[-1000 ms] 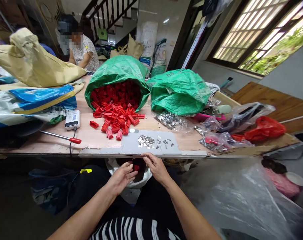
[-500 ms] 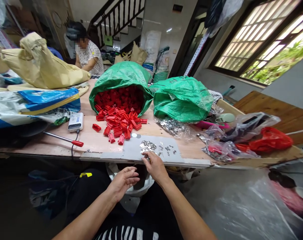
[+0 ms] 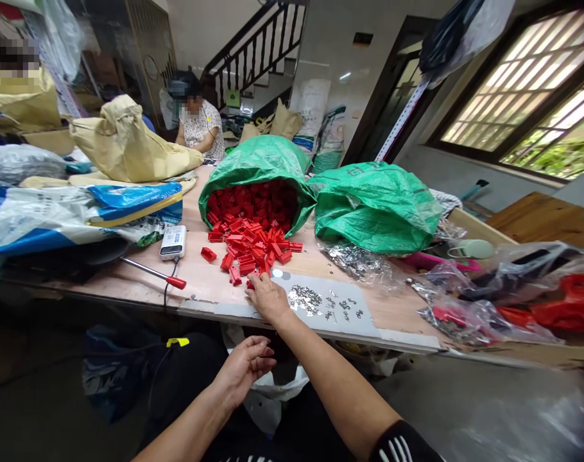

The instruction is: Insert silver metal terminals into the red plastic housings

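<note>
A: Head view. Right hand?
B: Right hand (image 3: 269,298) is reaching over the table (image 3: 398,301), fingers down at the near edge of the red parts (image 3: 248,247). Fingertips look to be on one; can't tell if it's pinched.
A: Left hand?
B: Left hand (image 3: 246,362), below the table edge, fingers loosely curled and spread from each other, nothing seen in it. White bag (image 3: 292,385) just beside or under it, can't tell which.
A: Where are the red parts?
B: Spilling from the green bag (image 3: 263,154), which lies on its side, mouth toward the person. One part sits slightly apart, left of the pile.
A: Metal bits?
B: Metal bits (image 3: 305,299) are on the grey mat (image 3: 330,324), right of the right hand: one dense cluster, a few loose ones further right.
A: Rest of the table?
B: Second green bag (image 3: 378,205) touching the first, clear bag (image 3: 354,263) in front of it. Left: white device (image 3: 173,242), red-handled rod (image 3: 176,282) near it.
A: Others?
B: Co-worker (image 3: 210,125) at the far side, in a spotted top.
</note>
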Tool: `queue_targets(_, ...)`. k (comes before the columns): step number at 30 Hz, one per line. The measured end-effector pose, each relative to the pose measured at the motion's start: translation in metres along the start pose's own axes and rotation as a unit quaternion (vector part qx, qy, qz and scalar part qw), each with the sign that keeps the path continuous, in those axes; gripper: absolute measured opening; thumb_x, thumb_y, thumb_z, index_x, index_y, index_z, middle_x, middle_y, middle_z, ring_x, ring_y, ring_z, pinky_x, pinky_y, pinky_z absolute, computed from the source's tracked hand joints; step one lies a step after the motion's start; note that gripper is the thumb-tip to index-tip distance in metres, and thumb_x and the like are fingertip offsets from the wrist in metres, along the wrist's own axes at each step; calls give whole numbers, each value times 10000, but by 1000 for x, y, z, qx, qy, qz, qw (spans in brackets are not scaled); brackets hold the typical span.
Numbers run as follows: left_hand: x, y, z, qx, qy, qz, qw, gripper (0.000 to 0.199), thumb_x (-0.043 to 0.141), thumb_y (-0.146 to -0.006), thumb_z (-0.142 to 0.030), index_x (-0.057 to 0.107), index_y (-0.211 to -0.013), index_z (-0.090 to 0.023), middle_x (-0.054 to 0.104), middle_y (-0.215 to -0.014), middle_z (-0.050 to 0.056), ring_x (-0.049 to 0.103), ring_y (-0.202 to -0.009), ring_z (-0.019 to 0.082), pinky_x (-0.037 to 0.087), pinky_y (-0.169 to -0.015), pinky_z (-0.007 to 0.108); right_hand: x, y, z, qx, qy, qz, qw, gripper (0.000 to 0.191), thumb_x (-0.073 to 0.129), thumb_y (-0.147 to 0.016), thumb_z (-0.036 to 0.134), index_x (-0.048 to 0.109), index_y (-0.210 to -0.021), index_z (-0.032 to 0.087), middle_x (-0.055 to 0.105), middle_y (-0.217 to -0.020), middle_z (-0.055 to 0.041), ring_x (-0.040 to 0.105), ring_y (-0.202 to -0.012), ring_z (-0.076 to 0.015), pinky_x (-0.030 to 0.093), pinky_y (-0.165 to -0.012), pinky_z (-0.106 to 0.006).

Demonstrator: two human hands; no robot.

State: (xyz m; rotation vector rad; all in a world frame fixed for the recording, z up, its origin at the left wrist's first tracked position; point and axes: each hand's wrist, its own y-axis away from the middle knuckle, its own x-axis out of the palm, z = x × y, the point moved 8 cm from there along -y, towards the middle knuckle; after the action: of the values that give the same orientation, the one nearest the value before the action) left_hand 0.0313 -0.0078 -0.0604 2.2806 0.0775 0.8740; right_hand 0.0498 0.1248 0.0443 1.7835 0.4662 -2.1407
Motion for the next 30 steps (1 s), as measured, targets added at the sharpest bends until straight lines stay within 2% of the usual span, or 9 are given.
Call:
queue_targets(7,-3,-1,-5,8,6,-5,1000,183,658,-746,-174,567,-903,-154,675,-727,21,666,-588,122,469,-649,246,1,0,-10,31,-32,-19,999,232,391,-942,356,471,-1137,259,610,-1020,-56,611,-867,-196,431,-720,-297)
queue_targets(13,3,-3,-4,14,-4,2,1000,204,677,-744,-210,563,-907,-161,684,-741,22,666,-596,120,463,-640,236,-4,8,-20,31,-67,-51,996,219,458,-901,373,500,-1080,253,627,-979,-51,603,-831,-194,399,-702,-287)
queue_targets(16,4,-3,-2,17,-6,8,1000,234,694,-735,-232,563,-916,-161,686,-743,23,669,-611,128,465,-638,238,-6,8,-23,35,-124,-69,989,151,482,-879,330,533,-994,246,631,-894,-34,589,-786,-179,384,-682,-270)
queue_targets(19,4,-2,-7,40,10,18,999,222,682,-753,-240,572,-926,-155,690,-741,26,673,-629,135,478,-668,250,-10,13,-25,37,-221,-89,971,86,488,-859,294,533,-908,241,610,-778,-2,557,-711,-160,371,-652,-257)
queue_targets(21,5,0,-14,61,33,28,997,216,660,-781,-276,587,-936,-144,697,-756,42,680,-655,148,492,-711,271,-12,22,-26,37,-308,-88,947,70,489,-851,299,519,-873,240,591,-728,19,528,-647,-142,367,-624,-248)
queue_targets(23,8,5,-22,74,66,44,994,267,621,-815,-352,604,-968,-134,708,-808,71,691,-725,176,503,-760,301,-10,35,-25,34,-410,-59,910,89,505,-839,323,500,-850,235,573,-705,34,497,-596,-121,367,-590,-232)
queue_targets(26,21,13,-33,79,122,91,985,377,551,-847,-456,613,-1038,-137,710,-952,106,685,-864,209,508,-824,336,2,61,-16,17,-566,53,822,167,531,-822,375,455,-854,230,542,-685,49,429,-510,-89,340,-494,-200)
queue_targets(28,30,16,-36,79,143,124,979,348,548,-857,-429,616,-1040,-141,705,-999,105,678,-887,202,512,-840,340,10,81,-9,7,-635,131,761,216,549,-814,400,425,-861,230,521,-664,64,366,-453,-65,291,-435,-179)
queue_targets(30,35,17,-33,73,141,134,978,251,584,-852,-335,617,-1013,-145,714,-955,85,683,-844,182,521,-833,337,12,99,-10,4,-663,154,733,242,573,-806,403,416,-859,226,501,-649,75,332,-427,-49,262,-411,-169)
